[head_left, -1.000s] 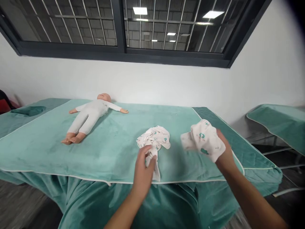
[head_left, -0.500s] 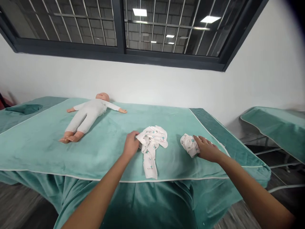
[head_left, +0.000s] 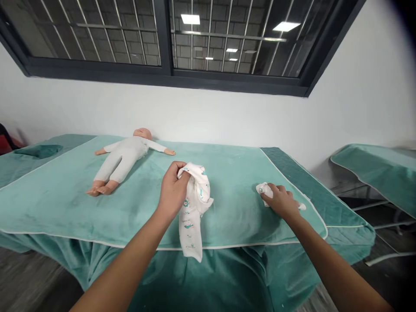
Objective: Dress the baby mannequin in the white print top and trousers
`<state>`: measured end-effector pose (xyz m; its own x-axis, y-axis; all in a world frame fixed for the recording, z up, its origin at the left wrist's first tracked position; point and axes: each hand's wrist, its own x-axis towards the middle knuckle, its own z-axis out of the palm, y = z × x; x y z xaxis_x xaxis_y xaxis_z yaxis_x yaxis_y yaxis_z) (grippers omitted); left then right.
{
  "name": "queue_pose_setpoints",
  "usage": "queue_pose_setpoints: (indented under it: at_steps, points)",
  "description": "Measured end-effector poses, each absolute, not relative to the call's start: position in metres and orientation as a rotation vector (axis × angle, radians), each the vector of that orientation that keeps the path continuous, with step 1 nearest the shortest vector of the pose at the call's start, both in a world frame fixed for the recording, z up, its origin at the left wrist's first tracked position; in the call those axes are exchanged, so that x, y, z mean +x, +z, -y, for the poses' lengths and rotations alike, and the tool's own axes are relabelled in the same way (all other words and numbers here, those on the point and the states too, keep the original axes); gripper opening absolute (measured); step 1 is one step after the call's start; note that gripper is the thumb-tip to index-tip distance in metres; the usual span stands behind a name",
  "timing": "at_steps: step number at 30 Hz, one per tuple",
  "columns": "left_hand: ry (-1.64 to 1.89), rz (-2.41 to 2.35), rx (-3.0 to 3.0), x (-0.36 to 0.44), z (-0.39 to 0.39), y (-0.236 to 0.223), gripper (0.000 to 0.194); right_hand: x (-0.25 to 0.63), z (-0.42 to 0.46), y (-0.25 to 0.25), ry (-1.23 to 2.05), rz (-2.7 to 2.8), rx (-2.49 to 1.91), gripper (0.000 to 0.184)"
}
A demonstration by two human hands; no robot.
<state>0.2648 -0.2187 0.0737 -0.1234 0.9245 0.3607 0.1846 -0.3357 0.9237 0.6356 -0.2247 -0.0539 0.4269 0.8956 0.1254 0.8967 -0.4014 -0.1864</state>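
Note:
My left hand [head_left: 173,186] is closed on the gathered top of a baby garment [head_left: 191,216], white with small teal prints. The garment hangs over the near part of the bed, and one long strip of it, like a sleeve or leg, reaches down past the front piping. Farther right, my right hand [head_left: 281,200] has its fingers curled over a bunched piece of white printed baby clothing [head_left: 264,190] on the bed. My palm hides most of that piece, and a small white end shows by my wrist. A baby doll [head_left: 125,154] in a pale bodysuit lies face up at the back left.
A green padded cover [head_left: 227,216] with white piping spreads over the bed. Behind it rise a white wall [head_left: 224,115] and a dark-framed, barred window [head_left: 167,73]. At right stands another green-covered bed [head_left: 377,169] on metal legs.
My left hand has lifted the garment off the bed and drawn it a little left and nearer. My right hand has closed further over its piece and shifted slightly right.

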Motion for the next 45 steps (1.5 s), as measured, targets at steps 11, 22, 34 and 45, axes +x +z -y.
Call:
queue_pose_setpoints:
  at_steps: [11, 22, 34, 45]
  points:
    - [1.46, -1.335, 1.563, 0.263, 0.22, 0.081, 0.007, 0.635, 0.247, -0.057, -0.101, 1.587, -2.476, 0.056]
    - [1.088, -1.418, 1.967, 0.276, 0.22, 0.09, 0.008, 0.579, 0.266, -0.009, 0.009, 1.77, -2.034, 0.068]
    - [0.54, -1.419, 2.789, 0.289, 0.23, 0.125, 0.025, 0.453, 0.261, 0.089, 0.254, 1.896, -1.402, 0.022]
    - [0.727, -1.838, 2.725, 0.266, 0.228, 0.103, 0.032, 0.46, 0.261, 0.086, -0.419, 1.879, -1.552, 0.02]
